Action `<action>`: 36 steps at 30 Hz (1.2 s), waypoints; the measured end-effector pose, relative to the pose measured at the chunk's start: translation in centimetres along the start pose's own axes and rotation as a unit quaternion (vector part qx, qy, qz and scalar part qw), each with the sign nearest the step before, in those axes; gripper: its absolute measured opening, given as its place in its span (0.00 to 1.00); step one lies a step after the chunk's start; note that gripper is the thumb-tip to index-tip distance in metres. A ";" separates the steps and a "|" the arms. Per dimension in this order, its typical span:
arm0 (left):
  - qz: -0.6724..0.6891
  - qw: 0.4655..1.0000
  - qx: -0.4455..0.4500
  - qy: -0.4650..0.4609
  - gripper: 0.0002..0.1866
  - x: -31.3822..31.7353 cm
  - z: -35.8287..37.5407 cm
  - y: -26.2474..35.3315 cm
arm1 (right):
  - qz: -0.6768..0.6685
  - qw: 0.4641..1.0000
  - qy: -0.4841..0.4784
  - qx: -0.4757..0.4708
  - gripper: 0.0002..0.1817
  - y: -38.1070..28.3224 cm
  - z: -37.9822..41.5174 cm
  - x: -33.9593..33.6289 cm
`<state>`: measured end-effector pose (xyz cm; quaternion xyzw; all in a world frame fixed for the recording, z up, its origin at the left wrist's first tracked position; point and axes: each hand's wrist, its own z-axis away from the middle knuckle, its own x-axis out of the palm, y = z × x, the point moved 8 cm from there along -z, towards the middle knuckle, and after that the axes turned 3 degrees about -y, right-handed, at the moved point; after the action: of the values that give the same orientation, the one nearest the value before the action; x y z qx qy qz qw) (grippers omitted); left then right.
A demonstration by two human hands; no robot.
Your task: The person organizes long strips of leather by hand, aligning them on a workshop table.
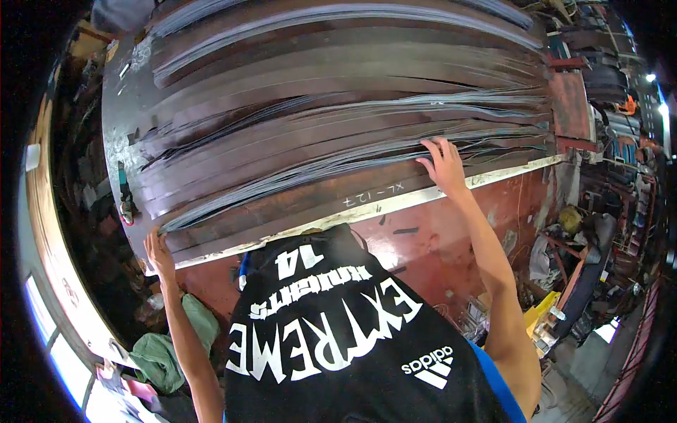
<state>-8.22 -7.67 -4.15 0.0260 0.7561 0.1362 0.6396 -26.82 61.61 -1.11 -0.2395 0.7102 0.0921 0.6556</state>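
Observation:
A bundle of long, thin dark strips with pale bluish edges (296, 173) runs across the table near its front edge; the material is not clear. My left hand (159, 250) is closed at the left end of this bundle, fingertips pinching the strip ends. Farther right, my right hand (444, 168) grips the same bundle, with the thumb on the near side and the fingers over the far side. Just in front of the bundle lies a flat brown strip (310, 210) with chalk marks reading "XL-127".
More layered strips (338, 67) cover the table behind. A teal-handled tool (125, 190) lies at the table's left edge. A reddish metal block (570, 106) stands at the right end. Green cloth (166, 352) is at lower left; clutter with a yellow object (541, 316) fills the lower right.

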 end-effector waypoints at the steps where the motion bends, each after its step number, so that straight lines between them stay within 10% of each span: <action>1: 0.013 1.000 0.010 0.015 0.13 -0.2 -0.1 0.3 | 0.007 1.000 -0.007 -0.008 0.26 -0.2 0.0 0.1; 17: 0.018 1.000 0.014 0.010 0.13 -0.2 0.1 0.4 | 0.004 0.996 -0.029 -0.087 0.17 -0.7 -1.4 -1.6; 25: 0.005 0.999 0.018 0.037 0.12 0.5 0.4 -0.5 | -0.049 0.996 -0.067 0.031 0.20 0.2 -1.2 -0.8; 36: 0.006 0.998 0.051 0.032 0.13 -0.1 0.1 0.0 | 0.186 0.980 -0.029 -0.058 0.17 5.7 3.0 -1.4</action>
<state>-8.09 -7.63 -4.04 0.0586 0.7818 0.1019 0.6123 -26.73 68.27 -1.14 -0.1385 0.7167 0.2601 0.6321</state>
